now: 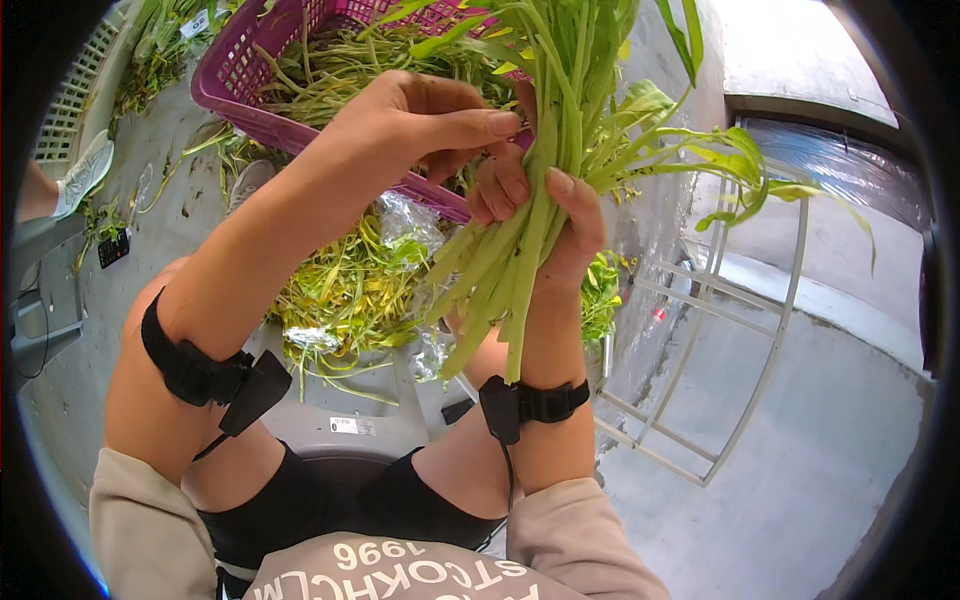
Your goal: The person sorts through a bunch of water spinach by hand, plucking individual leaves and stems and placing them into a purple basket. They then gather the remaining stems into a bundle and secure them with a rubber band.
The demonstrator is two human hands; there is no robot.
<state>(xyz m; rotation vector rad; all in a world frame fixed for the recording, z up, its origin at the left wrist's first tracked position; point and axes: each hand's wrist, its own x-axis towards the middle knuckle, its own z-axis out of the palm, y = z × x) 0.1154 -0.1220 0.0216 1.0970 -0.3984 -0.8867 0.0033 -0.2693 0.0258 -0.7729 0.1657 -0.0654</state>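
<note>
A small white rectangular label is noted on the grey seat at lower centre. A white tag is seen among greens at upper left. Crumpled clear plastic wrapping lies at centre.

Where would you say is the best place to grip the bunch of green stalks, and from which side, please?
Probably around the thick pale stem ends of the bunch of green stalks, coming from the side, as the right hand wraps them now. There the stems lie parallel and firm; the leafy tops fan out and flop.
</note>
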